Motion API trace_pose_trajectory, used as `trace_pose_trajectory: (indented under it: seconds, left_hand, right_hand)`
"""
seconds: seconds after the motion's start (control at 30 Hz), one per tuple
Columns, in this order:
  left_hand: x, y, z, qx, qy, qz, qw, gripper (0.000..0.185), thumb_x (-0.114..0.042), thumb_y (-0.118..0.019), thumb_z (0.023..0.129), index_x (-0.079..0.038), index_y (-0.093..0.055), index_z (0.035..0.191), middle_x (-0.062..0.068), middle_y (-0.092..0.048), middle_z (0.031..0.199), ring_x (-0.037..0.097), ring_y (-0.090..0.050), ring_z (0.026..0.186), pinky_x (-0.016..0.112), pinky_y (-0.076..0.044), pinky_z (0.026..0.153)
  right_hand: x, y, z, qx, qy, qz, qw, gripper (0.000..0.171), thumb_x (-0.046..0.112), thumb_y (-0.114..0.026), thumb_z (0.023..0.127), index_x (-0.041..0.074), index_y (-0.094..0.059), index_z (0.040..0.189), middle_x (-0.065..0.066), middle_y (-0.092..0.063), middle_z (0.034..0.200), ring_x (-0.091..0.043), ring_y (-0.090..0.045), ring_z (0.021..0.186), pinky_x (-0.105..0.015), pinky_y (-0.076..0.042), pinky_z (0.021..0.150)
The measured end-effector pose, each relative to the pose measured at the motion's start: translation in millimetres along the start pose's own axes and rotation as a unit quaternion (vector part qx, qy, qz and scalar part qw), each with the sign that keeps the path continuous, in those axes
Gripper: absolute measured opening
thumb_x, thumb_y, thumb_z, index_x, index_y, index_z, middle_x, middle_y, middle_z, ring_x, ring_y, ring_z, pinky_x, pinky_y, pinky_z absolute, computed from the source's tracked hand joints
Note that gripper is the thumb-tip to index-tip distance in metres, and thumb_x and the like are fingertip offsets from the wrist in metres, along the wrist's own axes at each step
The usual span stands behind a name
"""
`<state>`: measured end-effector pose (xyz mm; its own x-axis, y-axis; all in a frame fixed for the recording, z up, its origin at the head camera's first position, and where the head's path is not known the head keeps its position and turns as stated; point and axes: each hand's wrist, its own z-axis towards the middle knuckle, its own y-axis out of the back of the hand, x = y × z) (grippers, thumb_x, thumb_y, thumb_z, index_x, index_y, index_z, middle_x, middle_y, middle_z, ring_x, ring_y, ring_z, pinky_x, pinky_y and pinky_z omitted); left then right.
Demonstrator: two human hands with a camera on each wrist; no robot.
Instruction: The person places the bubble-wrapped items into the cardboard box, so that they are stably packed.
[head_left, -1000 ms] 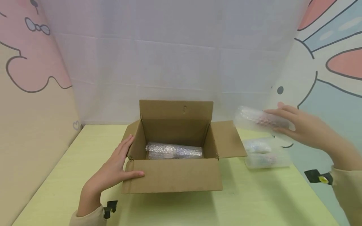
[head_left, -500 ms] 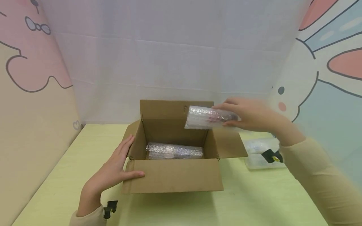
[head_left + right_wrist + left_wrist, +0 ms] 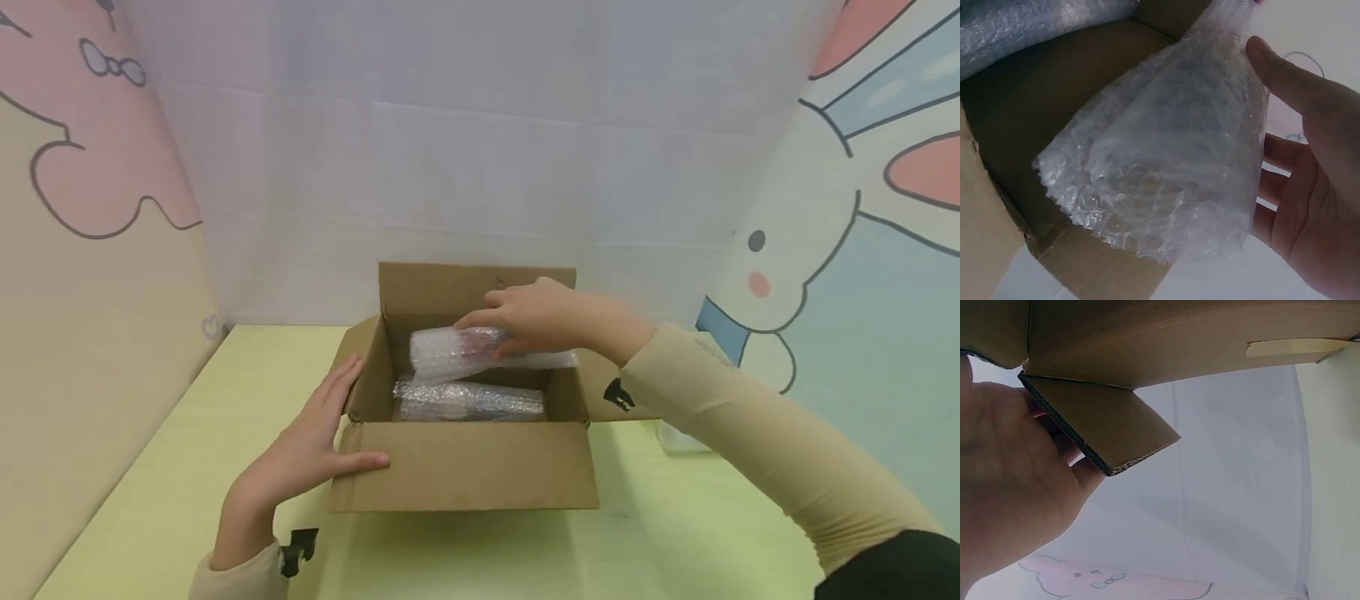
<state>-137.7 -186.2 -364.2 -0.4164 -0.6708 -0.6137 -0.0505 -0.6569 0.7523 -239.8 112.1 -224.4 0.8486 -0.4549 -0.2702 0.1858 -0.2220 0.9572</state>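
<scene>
An open cardboard box (image 3: 465, 467) stands with its flaps folded outward. My left hand (image 3: 300, 446) rests on its front left corner, fingers along the left flap and thumb on the front flap; in the left wrist view the fingers pass behind that flap (image 3: 1100, 428). My right hand (image 3: 543, 317) grips a bubble-wrapped roll (image 3: 438, 354) over the box's opening, toward the back. Something pinkish shows through the wrap. The right wrist view shows the roll's layered end (image 3: 1147, 206) in front of my palm. Inside the box, another bubble-wrapped roll (image 3: 472, 402) lies along the front.
Right of the box, partly behind my right sleeve (image 3: 750, 425), another wrapped piece (image 3: 682, 437) lies on the yellow-green table (image 3: 420, 554). A white cloth (image 3: 480, 167) hangs behind the box. Walls with cartoon drawings stand on both sides.
My right hand has carried the bubble-wrapped roll leftward from the right side of the table, across the right flap, and down to the box's opening. My left hand has stayed on the box.
</scene>
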Motion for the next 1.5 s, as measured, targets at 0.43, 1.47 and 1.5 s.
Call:
trace_pose_trajectory:
  seconds: [0.43, 1.47, 1.5]
  left_hand:
    - [-1.2, 1.6, 0.0, 0.003, 0.005, 0.003, 1.0000, 0.115, -0.050, -0.079, 0.074, -0.016, -0.008, 0.157, 0.011, -0.010, 0.163, 0.039, -0.012, 0.148, 0.066, -0.026, 0.110]
    - [-1.3, 0.7, 0.0, 0.002, 0.007, -0.002, 1.0000, 0.115, -0.050, -0.080, 0.074, -0.017, -0.007, 0.157, 0.011, -0.009, 0.163, 0.040, -0.012, 0.148, 0.067, -0.025, 0.111]
    - [-1.2, 0.4, 0.3, 0.002, 0.007, -0.003, 1.0000, 0.115, -0.050, -0.080, 0.074, -0.017, -0.007, 0.157, 0.011, -0.009, 0.163, 0.040, -0.012, 0.148, 0.067, -0.025, 0.111]
  right_hand:
    - [14, -34, 54, 0.071, 0.063, -0.078, 0.992, 0.057, 0.044, -0.064, 0.090, 0.040, -0.044, 0.143, -0.004, -0.062, 0.103, -0.019, -0.061, 0.075, -0.031, -0.047, 0.051]
    - [2, -48, 65, 0.162, -0.011, 0.135, 0.978, 0.068, 0.028, -0.066, 0.092, 0.027, -0.033, 0.151, -0.003, -0.053, 0.144, -0.023, -0.054, 0.127, -0.041, -0.047, 0.104]
    - [0, -42, 60, 0.153, -0.010, 0.142, 0.978, 0.069, 0.025, -0.067, 0.092, 0.026, -0.032, 0.152, -0.003, -0.051, 0.145, -0.023, -0.052, 0.130, -0.041, -0.045, 0.105]
